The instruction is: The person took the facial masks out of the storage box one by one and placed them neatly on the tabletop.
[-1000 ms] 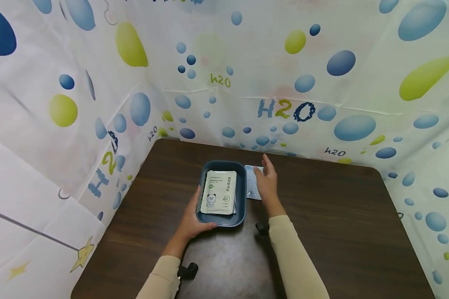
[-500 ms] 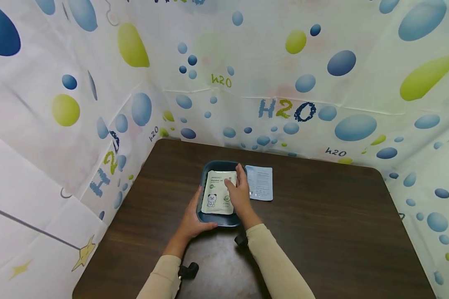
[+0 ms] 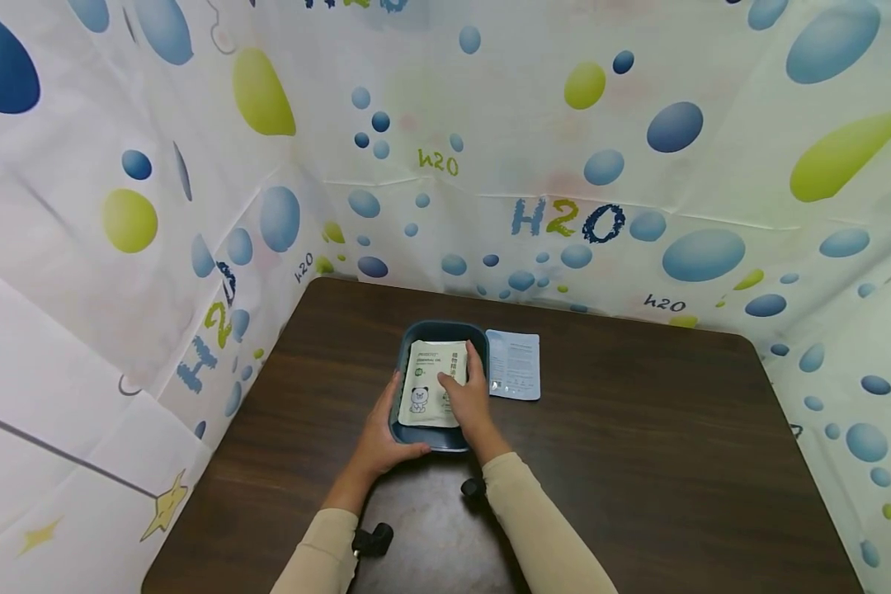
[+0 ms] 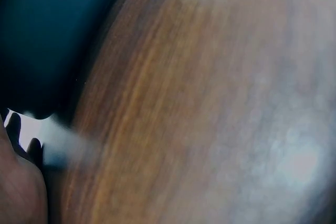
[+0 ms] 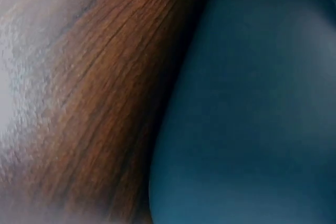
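Tray [image 5: 241, 103] cut off, wrist cam views.

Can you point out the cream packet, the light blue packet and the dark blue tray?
Cream essential oil packet [image 3: 426, 380], head view: printed front.
Light blue packet [image 3: 515, 365], head view: printed face.
Dark blue tray [image 3: 444, 331], head view: far inner wall.

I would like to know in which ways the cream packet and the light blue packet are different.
The cream packet lies in the tray; the light blue packet lies on the table, right of it. The cream packet shows a cartoon bear; the light blue packet shows small print. The right hand partly covers the cream packet; no hand covers the light blue packet. Both look flat and roughly rectangular.
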The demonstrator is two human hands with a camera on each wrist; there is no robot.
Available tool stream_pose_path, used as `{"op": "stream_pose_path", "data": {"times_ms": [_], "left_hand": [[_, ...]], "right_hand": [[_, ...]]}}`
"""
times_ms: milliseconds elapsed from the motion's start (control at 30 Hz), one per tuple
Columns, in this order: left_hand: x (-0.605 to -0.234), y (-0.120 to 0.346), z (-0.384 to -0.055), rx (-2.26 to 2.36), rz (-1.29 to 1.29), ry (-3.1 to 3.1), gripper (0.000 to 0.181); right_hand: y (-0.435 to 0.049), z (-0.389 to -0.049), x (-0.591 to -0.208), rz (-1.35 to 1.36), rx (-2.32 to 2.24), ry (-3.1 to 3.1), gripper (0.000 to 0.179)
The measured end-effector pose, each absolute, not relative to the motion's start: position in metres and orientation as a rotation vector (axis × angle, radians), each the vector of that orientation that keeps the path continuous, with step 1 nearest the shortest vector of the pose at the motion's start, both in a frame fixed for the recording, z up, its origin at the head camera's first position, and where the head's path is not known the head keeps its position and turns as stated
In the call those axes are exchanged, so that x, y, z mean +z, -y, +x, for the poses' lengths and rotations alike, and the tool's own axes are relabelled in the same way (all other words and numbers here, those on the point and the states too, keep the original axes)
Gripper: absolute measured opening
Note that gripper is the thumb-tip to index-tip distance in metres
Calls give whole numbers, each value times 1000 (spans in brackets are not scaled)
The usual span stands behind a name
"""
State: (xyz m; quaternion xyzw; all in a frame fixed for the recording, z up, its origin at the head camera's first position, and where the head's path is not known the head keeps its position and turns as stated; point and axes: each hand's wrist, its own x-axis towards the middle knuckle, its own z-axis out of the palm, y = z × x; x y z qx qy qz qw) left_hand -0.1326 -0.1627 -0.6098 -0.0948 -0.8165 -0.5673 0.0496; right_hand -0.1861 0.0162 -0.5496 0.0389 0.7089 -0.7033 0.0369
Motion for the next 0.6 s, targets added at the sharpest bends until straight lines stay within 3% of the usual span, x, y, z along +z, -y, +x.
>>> {"op": "stream_pose_path", "data": {"times_ms": [400, 600], "left_hand": [[-608, 162, -133, -1682, -317, 2502, 134], [-607, 163, -132, -1702, -304, 2501, 133]], "right_hand": [[-19, -185, -551, -55, -2330, -2051, 71], [-21, -186, -547, -36, -2121, -2033, 64]]}}
